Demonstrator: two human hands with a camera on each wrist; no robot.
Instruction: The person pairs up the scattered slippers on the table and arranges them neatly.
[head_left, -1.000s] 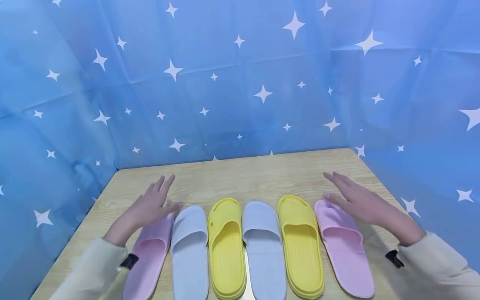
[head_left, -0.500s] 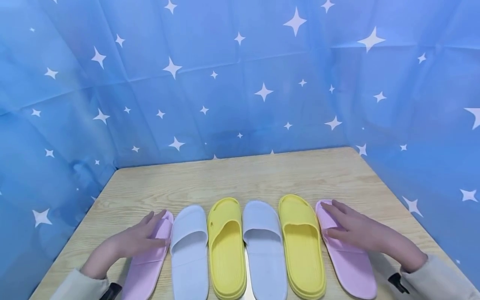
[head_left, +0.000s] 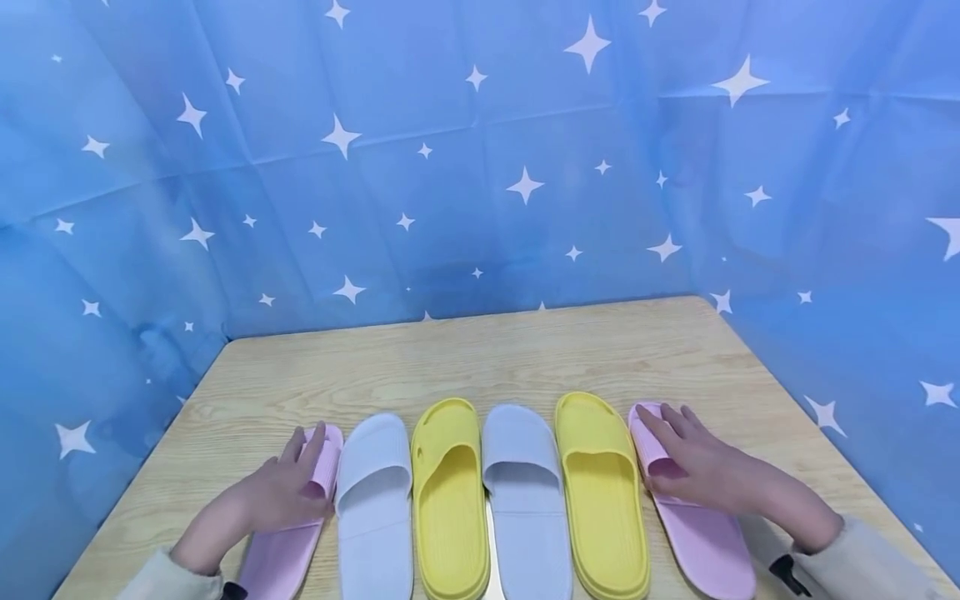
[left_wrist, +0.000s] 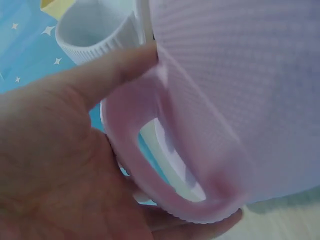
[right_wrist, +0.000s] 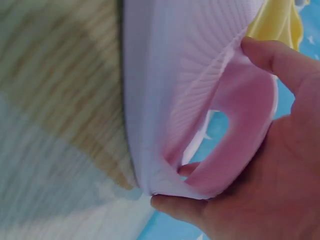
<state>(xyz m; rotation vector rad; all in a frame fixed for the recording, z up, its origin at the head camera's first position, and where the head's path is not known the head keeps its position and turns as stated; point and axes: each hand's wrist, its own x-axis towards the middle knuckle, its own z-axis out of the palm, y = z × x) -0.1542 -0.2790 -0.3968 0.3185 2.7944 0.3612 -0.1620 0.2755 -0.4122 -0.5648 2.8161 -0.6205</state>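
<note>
A pink slide slipper [head_left: 281, 562] lies at the left end of a row, its strap partly hidden by my left hand [head_left: 272, 498]. In the left wrist view, the thumb is at one side of the pink strap [left_wrist: 125, 120] and the fingers are at the other, gripping across it. My right hand [head_left: 720, 477] grips the other pink slipper [head_left: 708, 546] at the right end. The right wrist view has its thumb and fingers at opposite sides of that strap [right_wrist: 245, 120]. Both pink slippers rest on the table, toes pointing away from me.
Between the pink ones stand two pale blue slippers [head_left: 375, 533] and two yellow slippers [head_left: 453, 525], alternating side by side. The light wooden table [head_left: 450, 358] extends behind them to a blue star-patterned cloth [head_left: 450, 192].
Both hands have come down from above the table onto the two outer pink slippers and taken hold of them across the straps. The slippers keep their places.
</note>
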